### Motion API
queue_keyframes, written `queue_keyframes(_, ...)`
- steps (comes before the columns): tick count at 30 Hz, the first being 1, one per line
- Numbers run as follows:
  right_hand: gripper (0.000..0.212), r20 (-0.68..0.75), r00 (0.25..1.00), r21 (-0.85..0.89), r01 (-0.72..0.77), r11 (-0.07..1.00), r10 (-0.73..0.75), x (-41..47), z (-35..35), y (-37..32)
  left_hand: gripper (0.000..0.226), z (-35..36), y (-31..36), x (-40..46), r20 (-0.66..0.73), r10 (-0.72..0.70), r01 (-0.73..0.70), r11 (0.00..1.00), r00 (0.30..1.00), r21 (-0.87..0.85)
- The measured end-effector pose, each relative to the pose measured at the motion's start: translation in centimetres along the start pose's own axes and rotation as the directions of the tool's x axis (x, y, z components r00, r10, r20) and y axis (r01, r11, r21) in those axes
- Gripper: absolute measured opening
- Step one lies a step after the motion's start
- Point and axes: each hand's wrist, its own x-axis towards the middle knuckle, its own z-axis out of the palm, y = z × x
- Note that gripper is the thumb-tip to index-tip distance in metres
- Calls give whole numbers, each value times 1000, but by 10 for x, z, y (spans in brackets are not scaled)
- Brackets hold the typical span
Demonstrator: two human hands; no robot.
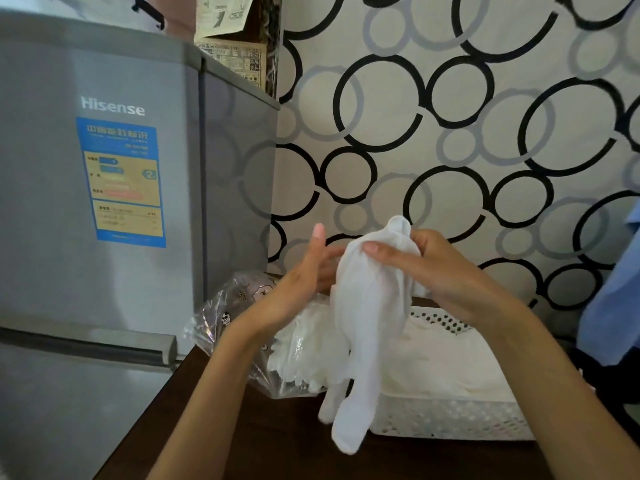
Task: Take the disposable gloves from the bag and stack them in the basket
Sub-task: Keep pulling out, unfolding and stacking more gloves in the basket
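Observation:
A white disposable glove (367,327) hangs fingers-down in the air above the table, over the near left corner of the basket. My right hand (433,268) grips its cuff end at the top, fingers curled over it. With fingers nearly straight, my left hand (304,275) touches the glove's left side. A clear plastic bag (235,313) with more white gloves (304,344) lies on the table behind my left forearm. The white perforated basket (446,417) stands to the right and holds a flat stack of gloves (440,358).
A grey Hisense fridge (104,188) stands close on the left of the dark wooden table (214,427). A curtain with black and grey circles (450,126) hangs behind. Blue cloth (613,299) shows at the right edge.

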Motion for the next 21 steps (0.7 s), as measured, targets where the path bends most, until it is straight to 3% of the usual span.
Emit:
queue_keyframes(2, 25, -22, 998, 43, -52, 998, 53, -6, 1, 9, 60, 9, 5, -6, 93, -50, 40, 994, 994, 106)
queue_keyframes(5, 38, -184, 975, -6, -126, 992, 123, -14, -4, 29, 48, 15, 0, -3, 140, -62, 33, 979, 988, 203)
queue_keyframes(8, 51, -266, 956, -15, -131, 991, 122, -24, -17, 53, 33, 16, -10, 2, 91, -80, 54, 964, 993, 261)
queue_keyframes(11, 48, -298, 945, 38, -129, 991, 135, -30, -28, 68, 21, 17, -14, 4, 20, -44, 36, 946, 999, 323)
queue_keyframes(15, 19, -243, 960, 201, -93, 975, 142, -32, -38, 70, 37, 16, -17, 7, -26, 13, -3, 945, 1000, 328)
queue_keyframes(18, 11, -124, 980, 350, -103, 931, 155, -35, -45, 70, 31, 24, -14, 8, -76, 53, -38, 981, 996, 191)
queue_keyframes(21, 29, 28, 983, 326, -179, 928, 180, -39, -49, 72, 25, 33, -5, 6, -136, 84, -77, 996, 987, 52)
